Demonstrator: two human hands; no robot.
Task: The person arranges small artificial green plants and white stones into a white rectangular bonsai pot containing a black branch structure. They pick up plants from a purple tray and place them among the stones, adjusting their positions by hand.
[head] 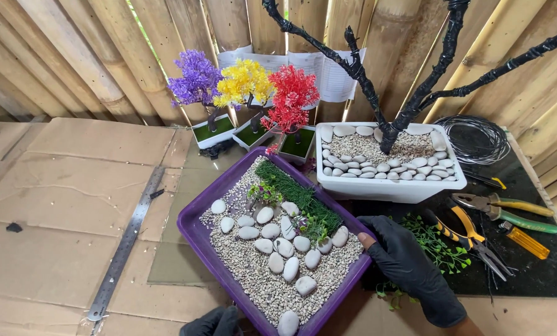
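A purple tray (199, 231) sits turned at an angle on cardboard. It is filled with fine gravel, a curved row of white stones (277, 242), a strip of green turf (297, 193) and small plastic plants. My right hand (409, 264), in a black glove, rests at the tray's right edge, fingertips touching the rim. My left hand (215, 322), also gloved, shows only partly at the bottom, beside the tray's near corner. Whether it grips the tray is hidden.
A white planter (387, 186) with pebbles and a black wire tree (403, 93) stands behind. Purple, yellow and red mini trees (247, 87) sit at the bamboo wall. Pliers (471, 239), cutters, a wire coil (474, 138) and green sprigs lie right. A steel ruler (123, 249) lies left.
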